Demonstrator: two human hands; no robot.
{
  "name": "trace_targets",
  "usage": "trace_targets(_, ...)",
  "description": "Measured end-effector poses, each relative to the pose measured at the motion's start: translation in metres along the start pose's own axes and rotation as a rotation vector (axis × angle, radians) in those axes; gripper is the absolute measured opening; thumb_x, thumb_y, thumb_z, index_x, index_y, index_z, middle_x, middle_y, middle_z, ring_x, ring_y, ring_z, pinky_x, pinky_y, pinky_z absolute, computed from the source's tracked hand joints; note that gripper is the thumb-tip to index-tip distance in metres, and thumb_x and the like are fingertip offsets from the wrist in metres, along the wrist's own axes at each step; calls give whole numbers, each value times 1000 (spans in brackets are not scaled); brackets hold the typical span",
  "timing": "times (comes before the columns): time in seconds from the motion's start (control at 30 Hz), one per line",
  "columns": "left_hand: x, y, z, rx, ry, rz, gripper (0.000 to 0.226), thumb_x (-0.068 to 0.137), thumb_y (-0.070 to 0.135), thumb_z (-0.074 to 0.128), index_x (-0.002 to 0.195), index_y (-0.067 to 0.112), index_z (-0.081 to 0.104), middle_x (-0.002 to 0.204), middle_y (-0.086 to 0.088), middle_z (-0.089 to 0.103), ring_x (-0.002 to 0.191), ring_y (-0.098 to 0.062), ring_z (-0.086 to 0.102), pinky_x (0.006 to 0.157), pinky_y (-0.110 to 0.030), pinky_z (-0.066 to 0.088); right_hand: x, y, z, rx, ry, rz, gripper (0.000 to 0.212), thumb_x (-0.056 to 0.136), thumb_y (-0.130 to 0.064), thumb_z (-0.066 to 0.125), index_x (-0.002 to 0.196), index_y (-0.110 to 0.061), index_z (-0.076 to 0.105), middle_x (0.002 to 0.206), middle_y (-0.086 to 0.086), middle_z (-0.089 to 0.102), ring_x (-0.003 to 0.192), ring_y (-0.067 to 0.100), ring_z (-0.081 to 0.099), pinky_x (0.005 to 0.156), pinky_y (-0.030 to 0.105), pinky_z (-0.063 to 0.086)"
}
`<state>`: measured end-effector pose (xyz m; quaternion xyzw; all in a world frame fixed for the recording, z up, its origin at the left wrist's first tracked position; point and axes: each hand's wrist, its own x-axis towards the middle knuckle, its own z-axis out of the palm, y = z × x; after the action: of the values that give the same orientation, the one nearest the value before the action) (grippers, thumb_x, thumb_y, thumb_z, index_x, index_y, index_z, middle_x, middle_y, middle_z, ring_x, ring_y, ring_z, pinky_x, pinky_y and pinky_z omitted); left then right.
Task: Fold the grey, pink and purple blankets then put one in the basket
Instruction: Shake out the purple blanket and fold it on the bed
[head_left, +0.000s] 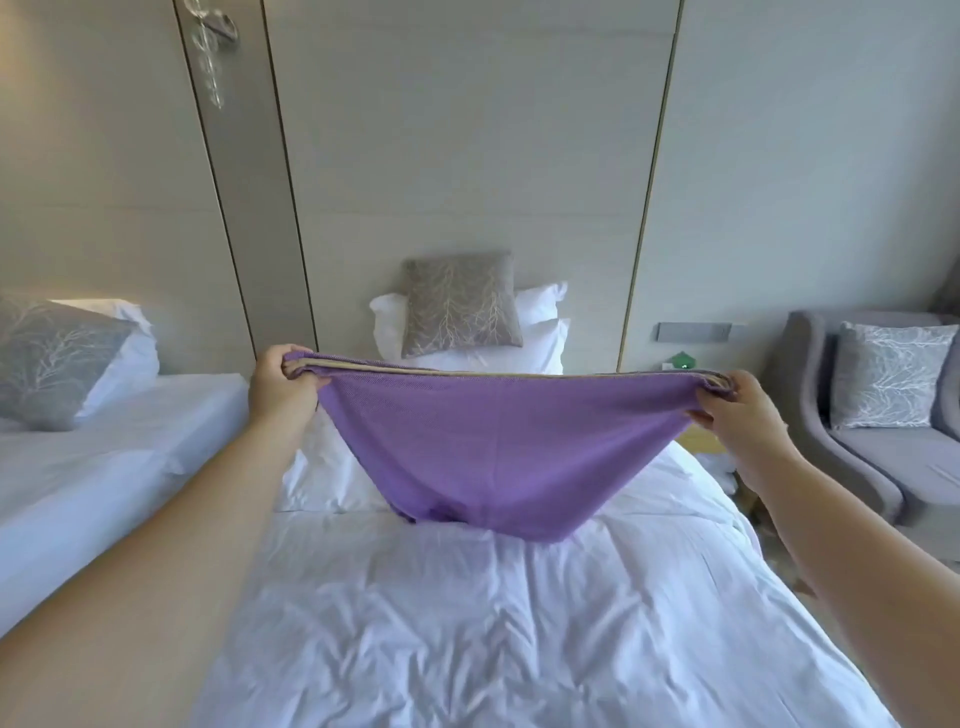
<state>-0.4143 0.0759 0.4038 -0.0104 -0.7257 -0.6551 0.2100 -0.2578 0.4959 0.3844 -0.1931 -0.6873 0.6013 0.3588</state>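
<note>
The purple blanket (493, 447) hangs stretched between my two hands above the white bed (467, 623). It is doubled into several layers along its top edge, and its lower fold sags down to touch the duvet. My left hand (280, 387) grips the top left corner and my right hand (737, 410) pinches the top right corner. The grey blanket, the pink blanket and the basket are not in view.
White pillows (540, 332) and a grey patterned cushion (460, 304) lean at the headboard. A second bed (104, 457) with a grey cushion (47, 358) stands on the left. A grey armchair (852, 452) with a cushion sits on the right.
</note>
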Motion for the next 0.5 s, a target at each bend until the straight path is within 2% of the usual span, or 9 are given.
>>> trace_targets(0.1,-31,-19,-31,0,-125,-107,30,80,-8,63,99,15,58,96,-9,60,89,-22,57,81,-29,50,-38,25,-24,-117,-64,56,19,92,-3,55,84,-20,54,85,7,57,77,18,60,61,16,54)
trace_targets(0.17,-56,-32,-55,10,-207,-171,27,80,-9,62,91,14,60,93,-11,60,85,-22,57,81,-33,48,-66,39,-42,-222,-113,110,17,91,-1,56,86,-18,56,84,9,60,72,18,63,61,19,54)
trace_targets(0.27,-92,-59,-92,69,-334,-278,27,81,-9,61,101,10,60,101,-15,57,89,-25,57,81,-34,46,-116,60,-69,-360,-215,173,16,89,0,60,82,-13,57,77,12,60,62,17,65,64,23,55)
trace_targets(0.33,-116,-80,-116,118,-411,-359,31,81,-10,63,106,7,58,97,-14,57,88,-24,56,80,-30,47,-154,71,-85,-459,-267,205,15,86,1,63,80,-12,58,72,13,63,57,13,67,63,24,57)
trace_targets(0.4,-142,-102,-141,194,-501,-413,27,81,-10,64,99,8,58,95,-14,58,87,-22,57,72,-22,52,-194,78,-96,-586,-329,223,15,84,3,63,82,-11,59,71,14,67,61,18,69,65,29,58)
trace_targets(0.43,-154,-113,-153,220,-533,-428,24,82,-11,62,93,10,57,96,-15,59,89,-22,59,66,-17,54,-214,80,-99,-624,-359,225,17,84,5,62,84,-12,59,72,15,67,62,20,69,63,28,58)
trace_targets(0.5,-177,-133,-177,268,-573,-439,23,82,-11,61,87,11,58,95,-16,61,87,-23,62,59,-11,53,-250,83,-103,-646,-398,229,22,84,9,59,87,-13,59,74,16,66,55,13,68,53,17,54)
